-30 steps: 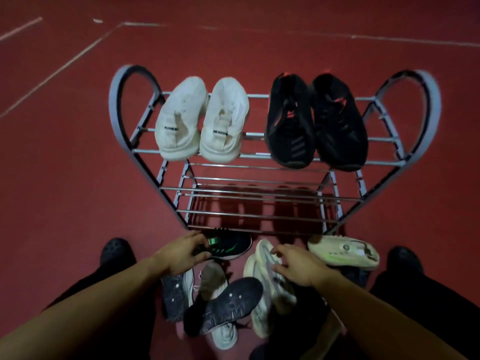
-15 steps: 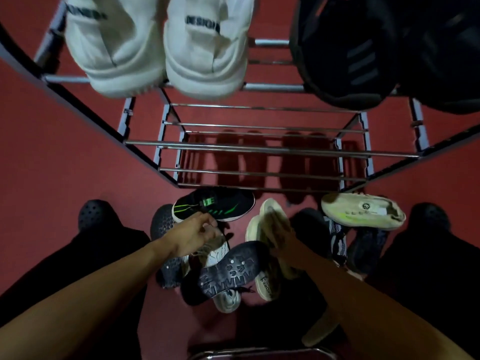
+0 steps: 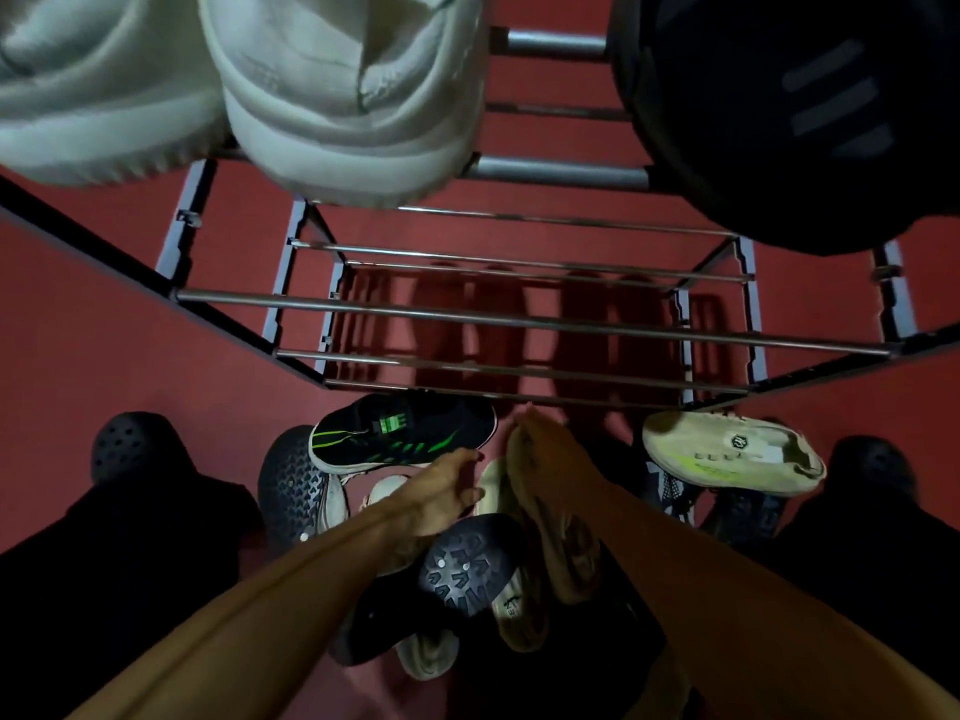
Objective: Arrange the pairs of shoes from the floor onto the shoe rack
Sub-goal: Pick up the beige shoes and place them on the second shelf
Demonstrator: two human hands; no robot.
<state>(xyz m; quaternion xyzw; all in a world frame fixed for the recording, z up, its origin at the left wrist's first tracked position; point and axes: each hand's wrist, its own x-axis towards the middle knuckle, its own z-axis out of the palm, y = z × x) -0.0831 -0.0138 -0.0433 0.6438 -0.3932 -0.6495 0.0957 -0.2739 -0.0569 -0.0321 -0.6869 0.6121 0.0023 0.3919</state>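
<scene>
While both hands reach, a cream shoe (image 3: 732, 449) shows a round logo.

Red floor (image 3: 130, 356) under shoe rack (image 3: 519, 322), shoes (image 3: 405, 433)

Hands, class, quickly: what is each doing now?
Left hand: open, fingers reaching, holding nothing.
Right hand: grips the beige shoe.
</scene>
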